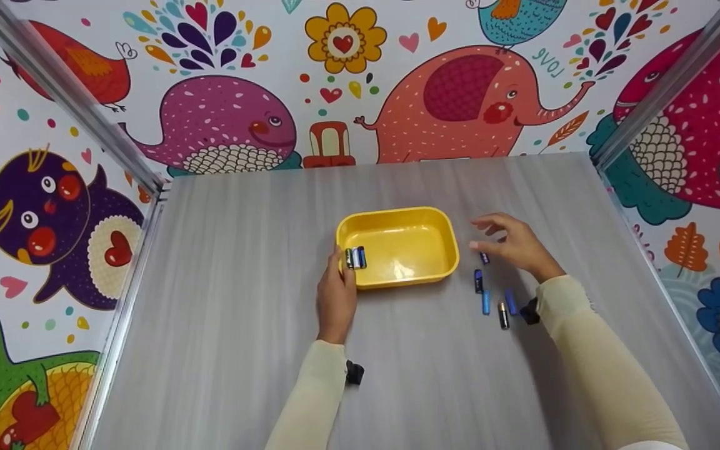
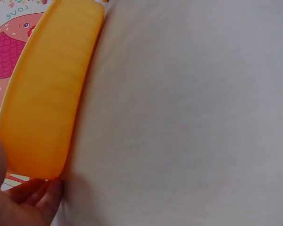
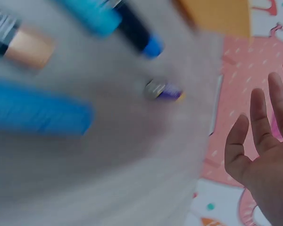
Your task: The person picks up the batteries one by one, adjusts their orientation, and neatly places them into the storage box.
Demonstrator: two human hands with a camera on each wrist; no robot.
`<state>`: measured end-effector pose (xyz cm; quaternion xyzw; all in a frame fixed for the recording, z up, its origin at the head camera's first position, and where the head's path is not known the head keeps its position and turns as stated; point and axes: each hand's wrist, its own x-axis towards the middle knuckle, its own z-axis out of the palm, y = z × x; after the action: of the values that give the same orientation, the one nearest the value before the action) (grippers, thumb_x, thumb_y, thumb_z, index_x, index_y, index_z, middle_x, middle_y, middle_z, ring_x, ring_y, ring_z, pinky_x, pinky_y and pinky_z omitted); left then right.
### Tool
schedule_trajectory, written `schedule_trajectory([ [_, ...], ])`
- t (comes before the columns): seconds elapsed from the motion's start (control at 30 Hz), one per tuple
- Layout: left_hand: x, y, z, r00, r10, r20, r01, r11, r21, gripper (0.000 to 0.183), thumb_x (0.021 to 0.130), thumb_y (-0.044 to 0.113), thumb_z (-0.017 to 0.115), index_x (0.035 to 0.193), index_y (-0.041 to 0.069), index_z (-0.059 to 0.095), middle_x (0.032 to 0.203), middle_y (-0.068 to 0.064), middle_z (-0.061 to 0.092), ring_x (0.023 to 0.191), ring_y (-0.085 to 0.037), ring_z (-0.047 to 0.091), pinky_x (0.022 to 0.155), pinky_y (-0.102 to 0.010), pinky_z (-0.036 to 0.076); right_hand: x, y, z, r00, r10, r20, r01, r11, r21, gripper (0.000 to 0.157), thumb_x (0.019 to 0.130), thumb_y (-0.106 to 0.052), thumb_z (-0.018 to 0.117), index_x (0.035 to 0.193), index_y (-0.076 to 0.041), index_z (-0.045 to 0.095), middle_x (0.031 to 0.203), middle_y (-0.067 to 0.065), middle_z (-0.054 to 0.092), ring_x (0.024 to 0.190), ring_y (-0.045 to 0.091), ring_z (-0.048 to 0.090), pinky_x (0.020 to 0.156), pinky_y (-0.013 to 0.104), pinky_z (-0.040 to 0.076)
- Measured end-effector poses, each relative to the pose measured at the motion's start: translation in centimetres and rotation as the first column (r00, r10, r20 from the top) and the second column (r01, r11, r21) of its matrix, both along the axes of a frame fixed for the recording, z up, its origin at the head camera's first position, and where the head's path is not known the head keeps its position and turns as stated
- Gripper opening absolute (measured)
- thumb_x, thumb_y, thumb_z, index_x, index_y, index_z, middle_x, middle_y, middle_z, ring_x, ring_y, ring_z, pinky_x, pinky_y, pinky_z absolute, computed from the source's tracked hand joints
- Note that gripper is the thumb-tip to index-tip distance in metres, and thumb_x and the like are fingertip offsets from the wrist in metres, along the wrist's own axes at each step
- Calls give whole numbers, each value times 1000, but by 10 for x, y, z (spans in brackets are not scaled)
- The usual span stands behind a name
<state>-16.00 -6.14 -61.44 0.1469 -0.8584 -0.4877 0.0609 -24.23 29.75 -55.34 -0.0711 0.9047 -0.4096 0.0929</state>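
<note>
A shallow yellow plastic tray [image 1: 407, 280] stands on the table. My left hand [image 1: 337, 300] grips its left end, and in the left wrist view the fingers [image 2: 49, 200] curl in under the tray's corner. Inside, by that hand, a few batteries [image 1: 355, 257] lie side by side. To the right of the tray my right hand [image 1: 513, 240] hovers with fingers spread and nothing held. Closest to it is a small purple battery [image 1: 484, 257], seen whole in the right wrist view.
Nearer me on the right lie a dark battery [image 1: 478, 281], a light blue one [image 1: 485, 302], a black and copper one [image 1: 504, 315] and a darker blue one [image 1: 510, 302]. Walls with cartoon animals and metal posts [image 1: 666, 81] bound the grey table [image 1: 241, 281].
</note>
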Motion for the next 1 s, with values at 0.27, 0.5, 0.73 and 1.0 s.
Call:
schedule_trajectory([
  [0.27,0,0,0,1000,1,0,-1,1000,-14,54,105,23,52,158,27,40,155,1,52,133,-17,56,113,-42,45,-7,22,-19,991,32,129,-45,995,92,63,79,-46,86,133,-20,68,138,7,55,127,35,48,111,60,42],
  [0.5,0,2,0,1000,3,-10,-3,1000,-12,53,105,22,52,157,25,42,152,0,55,119,-15,60,106,-41,49,-13,35,-29,980,77,182,-107,980,166,63,77,-35,90,135,-25,68,141,10,50,126,35,45,116,61,36],
  [0.73,-1,1,-1,1000,3,-13,-3,1000,-8,53,105,21,52,157,24,42,150,-2,57,115,-14,61,105,-40,50,-15,40,-38,970,99,221,-136,978,160,70,78,-36,89,142,-29,62,147,14,44,132,38,40,117,63,31],
  [1.0,-2,0,-1,1000,11,-9,-11,1000,-27,52,105,22,52,156,24,43,149,-2,58,114,-15,60,104,-41,50,-17,38,-43,968,89,236,-139,970,202,73,76,-45,88,143,-34,60,153,15,37,139,41,31,118,70,22],
])
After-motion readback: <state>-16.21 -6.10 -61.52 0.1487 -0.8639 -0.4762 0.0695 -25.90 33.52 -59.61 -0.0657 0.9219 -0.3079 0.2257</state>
